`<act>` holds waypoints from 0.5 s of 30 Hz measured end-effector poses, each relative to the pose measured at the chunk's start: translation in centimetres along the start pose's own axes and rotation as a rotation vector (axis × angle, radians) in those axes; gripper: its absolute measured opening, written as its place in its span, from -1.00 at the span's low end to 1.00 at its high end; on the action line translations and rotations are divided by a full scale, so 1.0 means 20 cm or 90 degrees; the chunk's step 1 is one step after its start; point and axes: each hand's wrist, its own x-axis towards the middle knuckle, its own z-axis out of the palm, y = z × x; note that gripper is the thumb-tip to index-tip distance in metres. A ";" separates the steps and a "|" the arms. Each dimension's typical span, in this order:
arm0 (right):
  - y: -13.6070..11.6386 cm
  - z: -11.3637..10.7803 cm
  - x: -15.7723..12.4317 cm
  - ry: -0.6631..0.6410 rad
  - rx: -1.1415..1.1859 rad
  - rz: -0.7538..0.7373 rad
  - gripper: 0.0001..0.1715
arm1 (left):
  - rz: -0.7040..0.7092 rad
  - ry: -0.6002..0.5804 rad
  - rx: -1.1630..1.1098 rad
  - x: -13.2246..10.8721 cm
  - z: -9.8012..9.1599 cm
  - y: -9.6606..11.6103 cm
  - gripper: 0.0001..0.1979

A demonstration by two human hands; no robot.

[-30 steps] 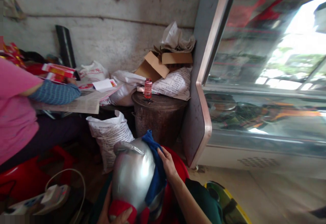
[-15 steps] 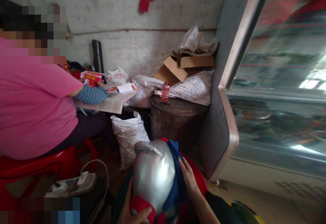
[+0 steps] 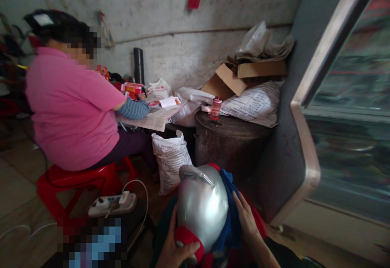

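Inspection finds the work centred at six o'clock of the head view, low in the person's lap. The silver dome [image 3: 202, 209], a glossy rounded object with a ridge along its crown, stands upright there, with a red band [image 3: 186, 237] at its base. The left hand [image 3: 176, 253] is closed around that red band from seven o'clock, thumb laid across the front, steadying the piece. The right hand [image 3: 248, 221] lies at four o'clock of the dome with its fingers extended and flat, not curled, pressing a blue cloth [image 3: 231, 223] against the dome's right flank; the cloth runs from the crown down that side. Judged from this, the step in hand is rubbing the silver surface with the cloth. A further pass would call for a firm hold at the base, cloth pressure spread through the flat fingers, and turning the dome to reach the uncovered face at nine o'clock. Surroundings: a dark drum [image 3: 228, 142] at twelve o'clock of the dome carries a small red bottle [image 3: 215, 108]; a white sack [image 3: 170, 162] stands at eleven o'clock; a power strip [image 3: 112, 205] lies at nine o'clock; another person in a pink shirt [image 3: 73, 109] sits on a red stool [image 3: 79, 182] at ten o'clock, well apart; a glass-fronted cabinet [image 3: 304, 154] occupies three o'clock.
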 end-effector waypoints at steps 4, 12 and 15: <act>0.04 0.00 -0.01 0.020 -0.007 0.005 -0.05 | -0.006 0.022 0.040 -0.01 0.01 0.02 0.44; 0.02 -0.09 -0.06 0.039 -0.028 0.019 -0.07 | -0.011 0.079 0.002 0.00 0.04 0.04 0.49; -0.06 -0.13 -0.10 0.067 -0.029 0.000 -0.08 | -0.006 0.079 0.032 0.00 0.02 0.02 0.45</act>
